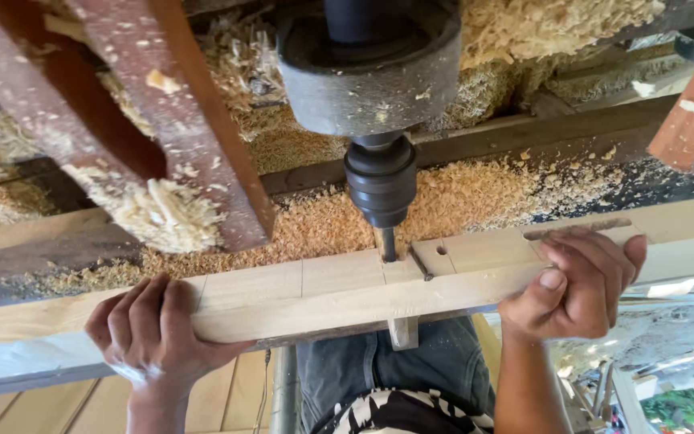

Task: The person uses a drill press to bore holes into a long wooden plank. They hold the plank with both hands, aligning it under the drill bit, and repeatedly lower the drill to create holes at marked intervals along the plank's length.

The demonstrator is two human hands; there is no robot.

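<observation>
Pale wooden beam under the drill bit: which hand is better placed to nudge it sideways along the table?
Right, probably. The right hand wraps over the pale wooden beam with thumb on the near face, closer to the dark drill bit. The left hand only curls over the near edge, farther out.

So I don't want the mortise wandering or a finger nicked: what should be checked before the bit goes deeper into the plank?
1. Left hand gripping the plank: ok, fingers wrapped over its near edge.
2. Right hand gripping it: ok.
3. Both hands away from the bit: ok, one on each side.
4. Bit within the pencil lines: ok, between two marks.
5. Plank seated on its support: cannot tell, underside hidden.
6. Shavings off the cut: ok, piled behind.
</observation>
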